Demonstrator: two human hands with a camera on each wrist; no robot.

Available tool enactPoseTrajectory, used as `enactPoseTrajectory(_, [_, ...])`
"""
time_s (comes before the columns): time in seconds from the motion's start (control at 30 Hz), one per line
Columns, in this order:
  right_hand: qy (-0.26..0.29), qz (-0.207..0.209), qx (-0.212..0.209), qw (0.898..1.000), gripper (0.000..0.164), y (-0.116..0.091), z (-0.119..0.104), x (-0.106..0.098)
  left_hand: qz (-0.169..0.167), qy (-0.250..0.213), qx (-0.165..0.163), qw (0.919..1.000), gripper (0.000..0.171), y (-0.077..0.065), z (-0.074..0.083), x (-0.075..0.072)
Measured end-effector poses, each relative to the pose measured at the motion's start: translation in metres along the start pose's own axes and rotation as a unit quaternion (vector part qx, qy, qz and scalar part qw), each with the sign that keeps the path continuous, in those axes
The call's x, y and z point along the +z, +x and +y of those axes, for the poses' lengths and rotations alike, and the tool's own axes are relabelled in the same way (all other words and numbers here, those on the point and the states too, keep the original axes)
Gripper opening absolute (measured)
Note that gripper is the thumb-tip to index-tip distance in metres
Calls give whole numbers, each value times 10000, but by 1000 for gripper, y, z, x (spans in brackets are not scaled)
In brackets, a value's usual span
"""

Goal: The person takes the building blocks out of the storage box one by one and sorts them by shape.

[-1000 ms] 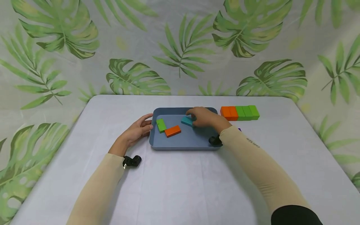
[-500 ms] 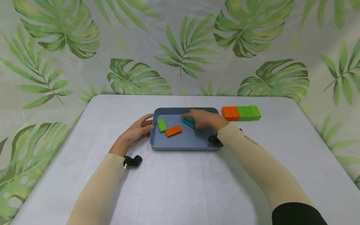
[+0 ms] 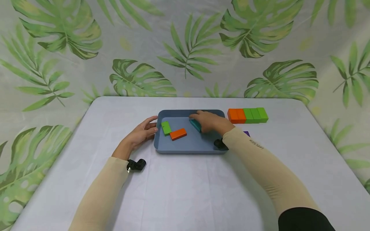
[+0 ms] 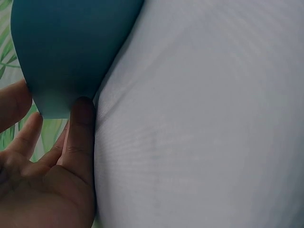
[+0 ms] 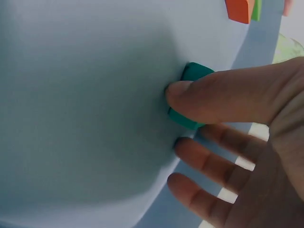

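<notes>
A teal block (image 3: 196,125) stands inside the blue-grey tray (image 3: 190,151), toward its back right. My right hand (image 3: 209,122) pinches this block; in the right wrist view the thumb (image 5: 204,97) crosses its near face and hides its middle. My left hand (image 3: 140,132) rests at the tray's left end, with thumb and fingers touching the outer wall (image 4: 61,61) in the left wrist view. Left of the teal block, a light green block (image 3: 166,128) and an orange block (image 3: 178,134) lie on the tray floor, close against each other at one corner.
Just beyond the tray's right end is a row of orange blocks (image 3: 236,115) and green blocks (image 3: 255,115). A small purple piece (image 3: 246,133) shows behind the right sleeve, mostly hidden. White cloth (image 3: 179,186) covers the table, with a leaf-print backdrop (image 3: 202,70) behind.
The teal block has turned to a steeper angle under my right fingers and its left end has shifted slightly right. My left hand and the other blocks have stayed put.
</notes>
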State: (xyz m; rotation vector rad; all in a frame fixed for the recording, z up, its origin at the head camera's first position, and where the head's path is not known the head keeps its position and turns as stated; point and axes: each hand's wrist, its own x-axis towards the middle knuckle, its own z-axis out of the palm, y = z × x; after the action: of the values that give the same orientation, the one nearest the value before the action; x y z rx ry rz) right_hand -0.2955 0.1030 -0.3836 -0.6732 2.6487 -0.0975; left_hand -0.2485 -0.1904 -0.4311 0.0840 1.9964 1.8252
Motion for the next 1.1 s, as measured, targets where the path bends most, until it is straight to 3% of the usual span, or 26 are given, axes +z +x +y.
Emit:
enactPoseTrajectory(0.23, [38,192,-112,9997,61,0,3,3,-1,1,-17,10000,65,0,-1,0])
enactPoseTrajectory(0.6, [672,394,-153,9968,71,2,15,2,-14,101,-1,9999,65,-1,1,-1])
enactPoseTrajectory(0.77, [758,681,-306,9943,69,-2,18,-2,11,185,1,9998,64,1,1,-1])
enactPoseTrajectory(1.1, [1472,1593,-759,9732,68,-36,30,-14,2,29,-50,10000,65,-1,1,-1])
